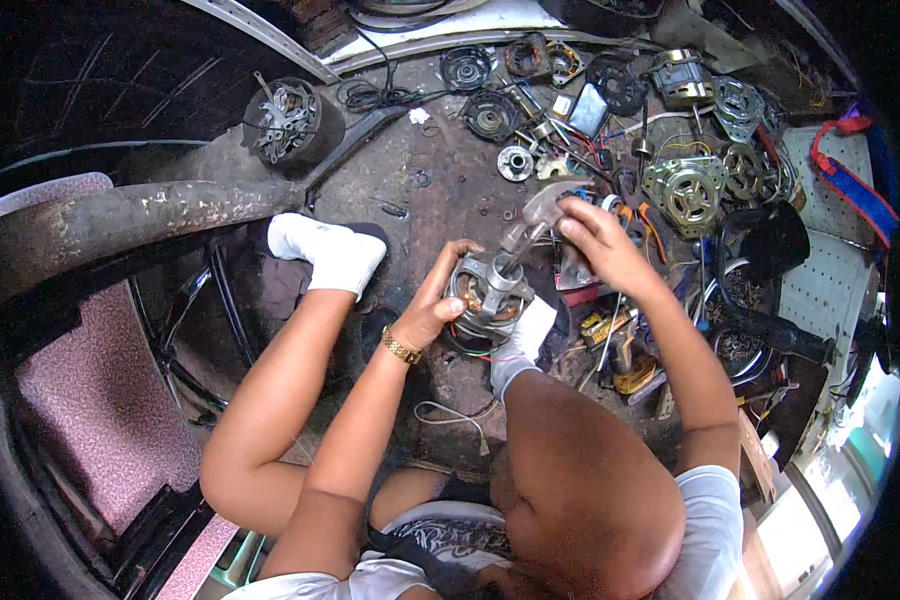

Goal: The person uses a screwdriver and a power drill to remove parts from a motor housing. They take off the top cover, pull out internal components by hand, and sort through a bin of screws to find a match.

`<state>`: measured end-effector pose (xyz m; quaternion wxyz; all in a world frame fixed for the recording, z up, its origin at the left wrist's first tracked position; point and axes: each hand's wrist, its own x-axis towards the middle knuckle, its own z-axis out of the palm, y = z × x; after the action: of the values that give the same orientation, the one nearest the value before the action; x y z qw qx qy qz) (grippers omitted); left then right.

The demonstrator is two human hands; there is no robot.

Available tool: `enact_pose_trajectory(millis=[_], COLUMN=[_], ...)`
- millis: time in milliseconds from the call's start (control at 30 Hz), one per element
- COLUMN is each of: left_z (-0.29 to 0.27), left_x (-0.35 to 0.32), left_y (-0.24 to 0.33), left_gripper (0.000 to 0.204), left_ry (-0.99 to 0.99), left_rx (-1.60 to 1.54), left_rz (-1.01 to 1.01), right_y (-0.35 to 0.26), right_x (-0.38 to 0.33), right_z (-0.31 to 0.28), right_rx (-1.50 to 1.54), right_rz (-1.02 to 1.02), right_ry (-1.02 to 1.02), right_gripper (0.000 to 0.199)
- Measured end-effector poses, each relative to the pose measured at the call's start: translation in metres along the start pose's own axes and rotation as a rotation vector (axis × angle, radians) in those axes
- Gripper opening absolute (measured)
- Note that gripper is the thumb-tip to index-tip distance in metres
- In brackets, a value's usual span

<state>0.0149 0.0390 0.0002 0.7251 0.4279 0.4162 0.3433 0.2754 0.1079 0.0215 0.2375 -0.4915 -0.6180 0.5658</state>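
Observation:
My left hand point(432, 312) is wrapped around the side of an electric motor point(492, 292), with the thumb on its near face. The motor has a grey metal end bracket, and copper windings show through the gaps. It is held upright above the floor, close to my right foot, its shaft end upward. My right hand point(605, 245) grips a hammer point(542, 208) close to its grey metal head. The hammer's head is just above the motor's shaft end; whether they touch I cannot tell. Most of the hammer's handle is hidden.
Motor end covers point(684, 192), stator rings and loose parts crowd the far right. A phone point(588, 110) lies among them. Orange-handled pliers point(652, 232) and a yellow tool point(610, 325) lie right. A can of metal parts point(292, 125) stands far left. A white cord point(455, 418) lies nearby.

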Motion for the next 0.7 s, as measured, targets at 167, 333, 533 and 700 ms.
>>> enact_pose_trajectory(millis=[167, 333, 533, 700], left_z=[0.009, -0.009, 0.007, 0.009], left_x=[-0.007, -0.007, 0.004, 0.003], left_y=[0.0, -0.01, -0.009, -0.002], left_gripper=[0.094, 0.07, 0.064, 0.068], left_ry=[0.078, 0.029, -0.01, -0.109], left_rx=[-0.468, -0.677, -0.647, -0.61], left_rz=[-0.215, -0.329, -0.426, -0.466], right_y=[0.05, 0.114, 0.067, -0.053], right_x=[-0.047, -0.113, -0.093, 0.003], right_z=[-0.021, -0.04, -0.04, -0.023], right_rx=[-0.388, -0.749, -0.828, -0.36], right_rz=[0.101, 0.209, 0.001, -0.356], right_ry=[0.502, 0.674, 0.671, -0.002], right_gripper=[0.029, 0.04, 0.041, 0.04])
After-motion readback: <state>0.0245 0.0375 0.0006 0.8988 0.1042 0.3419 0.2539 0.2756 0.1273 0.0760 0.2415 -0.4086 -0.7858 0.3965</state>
